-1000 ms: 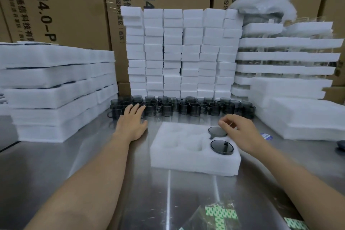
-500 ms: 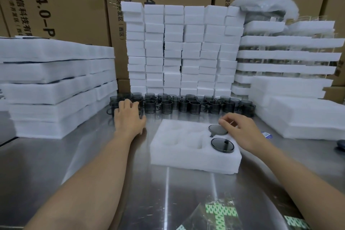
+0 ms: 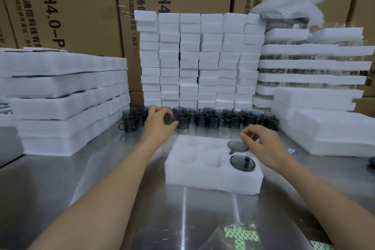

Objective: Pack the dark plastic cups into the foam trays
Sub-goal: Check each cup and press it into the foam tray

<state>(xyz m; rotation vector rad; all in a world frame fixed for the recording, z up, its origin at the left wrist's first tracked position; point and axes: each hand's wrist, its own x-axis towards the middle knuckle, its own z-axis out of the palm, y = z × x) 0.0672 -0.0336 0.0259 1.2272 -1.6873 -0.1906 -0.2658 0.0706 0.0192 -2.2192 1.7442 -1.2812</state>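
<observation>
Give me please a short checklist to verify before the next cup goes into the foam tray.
1. Free pockets in the foam tray: ok, four look empty.
2. Seating of the near cup: ok, level in its pocket.
3. Seating of the far cup: cannot tell, the right hand covers part of it.
4. Grip of the left hand on a cup: cannot tell, blurred.
5. Supply in the row of cups: ok, many stand behind the tray.
</observation>
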